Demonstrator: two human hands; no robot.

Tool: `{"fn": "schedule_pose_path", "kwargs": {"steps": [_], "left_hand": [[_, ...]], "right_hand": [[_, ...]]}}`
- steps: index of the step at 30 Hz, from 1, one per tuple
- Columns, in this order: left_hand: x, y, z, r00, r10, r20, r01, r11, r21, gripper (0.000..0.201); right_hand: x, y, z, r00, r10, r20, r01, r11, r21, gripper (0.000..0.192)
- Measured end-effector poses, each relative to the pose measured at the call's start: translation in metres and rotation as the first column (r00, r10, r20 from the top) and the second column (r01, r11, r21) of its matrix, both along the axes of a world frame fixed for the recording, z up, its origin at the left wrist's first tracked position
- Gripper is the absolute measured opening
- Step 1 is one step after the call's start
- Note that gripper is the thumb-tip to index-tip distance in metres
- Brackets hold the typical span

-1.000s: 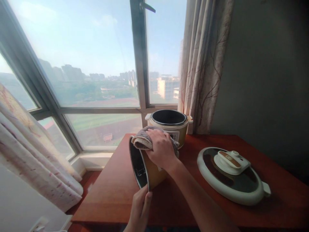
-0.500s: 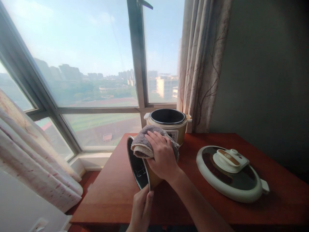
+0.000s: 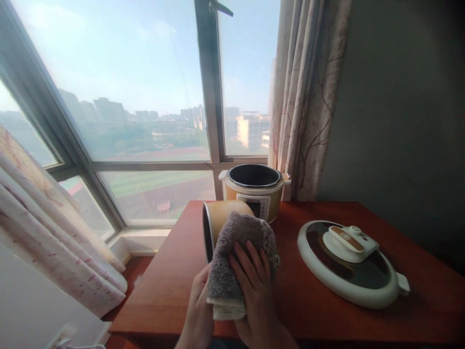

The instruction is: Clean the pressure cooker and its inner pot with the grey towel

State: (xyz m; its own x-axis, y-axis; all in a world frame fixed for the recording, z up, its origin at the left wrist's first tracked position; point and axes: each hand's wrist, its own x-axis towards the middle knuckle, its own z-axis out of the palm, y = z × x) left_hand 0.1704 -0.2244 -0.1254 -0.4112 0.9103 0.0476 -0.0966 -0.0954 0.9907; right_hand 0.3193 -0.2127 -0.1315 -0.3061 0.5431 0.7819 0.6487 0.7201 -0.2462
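Note:
Tipped on its side above the wooden table, the inner pot (image 3: 223,214) has a gold outside and a dark inside, its mouth facing left. My left hand (image 3: 199,300) grips the near part of its rim, with the fingertips partly behind the cloth. A folded grey-brown towel (image 3: 232,261) lies over the pot's near outer wall. My right hand (image 3: 254,276) presses this towel against the pot, fingers bent over the cloth. Just beyond stands the electric cooker body (image 3: 274,198), uncovered, with a dark interior and a control panel on its front.
On the right of the reddish wooden table (image 3: 156,291) rests the round cooker lid (image 3: 339,283), its handle upward. A window (image 3: 145,97) and curtains (image 3: 305,106) stand behind; another curtain (image 3: 65,242) hangs at left.
My right hand and the towel have slid from the pot's upper side down to its near side. The pot has turned, so less of its inside shows. My left hand has shifted slightly left.

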Motion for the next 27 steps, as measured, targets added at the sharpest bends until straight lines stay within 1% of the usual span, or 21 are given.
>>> {"fn": "schedule_pose_path", "kwargs": {"steps": [2, 3, 4, 6, 8, 9, 12, 14, 15, 16, 17, 18, 19, 20, 21, 22, 24, 26, 27], "left_hand": [[0.001, 0.000, 0.002, 0.991, -0.012, 0.137, 0.026, 0.995, -0.097, 0.067], [0.002, -0.001, 0.001, 0.985, -0.009, 0.173, 0.032, 0.991, -0.127, 0.070], [0.003, -0.001, -0.002, 0.984, -0.008, 0.179, 0.032, 0.990, -0.134, 0.070], [0.006, -0.001, -0.008, 0.991, 0.000, 0.136, 0.012, 0.996, -0.090, 0.068], [0.010, -0.002, -0.010, 0.998, -0.010, 0.063, 0.011, 1.000, -0.020, 0.062], [0.012, -0.002, -0.009, 0.999, -0.035, 0.029, 0.035, 0.999, 0.008, 0.060], [0.021, -0.006, 0.000, 0.985, -0.161, -0.053, 0.164, 0.986, 0.040, 0.060], [0.025, -0.011, 0.002, 0.970, -0.222, -0.094, 0.226, 0.973, 0.035, 0.062], [0.027, -0.014, -0.001, 0.968, -0.223, -0.116, 0.229, 0.973, 0.037, 0.062], [0.028, -0.017, -0.008, 0.970, -0.200, -0.141, 0.209, 0.977, 0.045, 0.061], [0.029, -0.020, -0.016, 0.973, -0.158, -0.169, 0.171, 0.983, 0.064, 0.060], [0.029, -0.023, -0.026, 0.976, -0.090, -0.200, 0.112, 0.989, 0.098, 0.058], [0.029, -0.025, -0.037, 0.972, -0.018, -0.236, 0.053, 0.989, 0.141, 0.056], [0.028, -0.026, -0.047, 0.961, 0.028, -0.276, 0.026, 0.981, 0.193, 0.054], [0.026, -0.027, -0.055, 0.946, 0.044, -0.320, 0.036, 0.970, 0.241, 0.052], [0.024, -0.026, -0.060, 0.929, 0.029, -0.368, 0.082, 0.956, 0.281, 0.050], [0.019, -0.021, -0.065, 0.881, -0.063, -0.469, 0.236, 0.918, 0.320, 0.047], [0.013, -0.016, -0.064, 0.821, -0.150, -0.551, 0.369, 0.876, 0.311, 0.045], [0.011, -0.014, -0.062, 0.800, -0.167, -0.576, 0.398, 0.866, 0.302, 0.043]], "right_hand": [[0.000, -0.003, -0.014, 1.000, -0.016, -0.005, 0.017, 0.999, 0.039, 0.077], [0.000, -0.003, -0.018, 1.000, -0.022, -0.008, 0.022, 0.999, 0.047, 0.077], [0.000, -0.002, -0.018, 0.999, -0.029, -0.016, 0.029, 0.999, 0.046, 0.077], [-0.002, 0.001, -0.010, 0.999, -0.034, -0.041, 0.035, 0.999, 0.032, 0.075], [-0.004, 0.006, 0.009, 0.997, -0.031, -0.067, 0.032, 0.999, 0.008, 0.072], [-0.006, 0.009, 0.020, 0.997, -0.024, -0.077, 0.023, 1.000, -0.006, 0.070], [-0.010, 0.024, 0.059, 0.996, 0.014, -0.088, -0.021, 0.997, -0.073, 0.064], [-0.014, 0.038, 0.084, 0.997, 0.014, -0.080, -0.026, 0.989, -0.144, 0.057], [-0.017, 0.046, 0.095, 0.998, 0.006, -0.068, -0.019, 0.982, -0.187, 0.053], [-0.019, 0.054, 0.105, 0.999, 0.001, -0.052, -0.012, 0.974, -0.224, 0.050], [-0.021, 0.062, 0.114, 0.999, -0.003, -0.033, -0.006, 0.966, -0.258, 0.046], [-0.022, 0.069, 0.121, 1.000, 0.000, -0.013, -0.003, 0.959, -0.284, 0.043], [-0.023, 0.076, 0.126, 1.000, 0.006, 0.006, -0.004, 0.954, -0.300, 0.040], [-0.024, 0.081, 0.130, 1.000, 0.013, 0.023, -0.005, 0.951, -0.310, 0.038], [-0.025, 0.086, 0.133, 0.999, 0.017, 0.034, -0.006, 0.949, -0.314, 0.036], [-0.025, 0.090, 0.134, 0.999, 0.020, 0.042, -0.006, 0.949, -0.316, 0.035], [-0.024, 0.093, 0.134, 0.999, 0.016, 0.047, -0.001, 0.950, -0.313, 0.034], [-0.024, 0.091, 0.131, 0.999, 0.010, 0.045, 0.004, 0.953, -0.303, 0.035], [-0.024, 0.090, 0.130, 0.999, 0.010, 0.044, 0.003, 0.956, -0.295, 0.036]]}}
